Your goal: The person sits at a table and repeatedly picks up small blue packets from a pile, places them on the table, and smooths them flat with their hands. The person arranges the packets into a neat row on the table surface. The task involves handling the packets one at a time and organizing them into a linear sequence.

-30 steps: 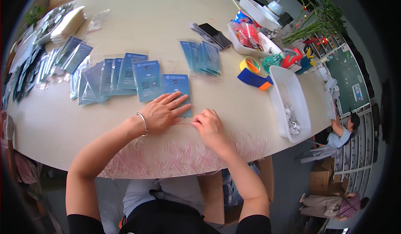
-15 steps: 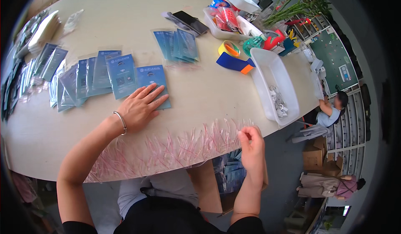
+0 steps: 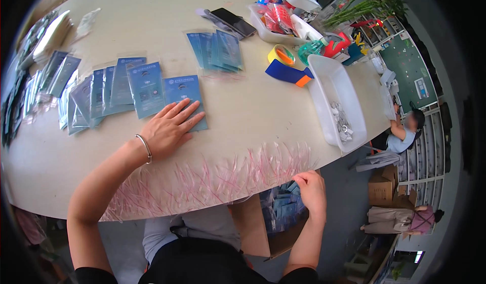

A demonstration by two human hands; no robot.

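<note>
My left hand (image 3: 169,124) lies flat with fingers spread, pressing on a blue printed card in a clear sleeve (image 3: 183,87). Overlapping to its left are more blue sleeved cards (image 3: 146,90). My right hand (image 3: 311,188) is closed in a pinch at the table's front edge; whatever is between its fingertips is too small to make out. Beside that pinch, many thin clear strips with pink lines (image 3: 223,177) run along the front edge, some hanging over it.
Another fan of blue cards (image 3: 216,51) lies further back, near a phone (image 3: 233,22). At right stand a tape roll (image 3: 281,56), a blue-orange tool (image 3: 288,73) and a white tray with metal pieces (image 3: 336,101). An open carton (image 3: 253,233) sits below the table edge.
My right hand has come down and slightly right, from above the strips to the table's front edge. My left hand stays on the card.
</note>
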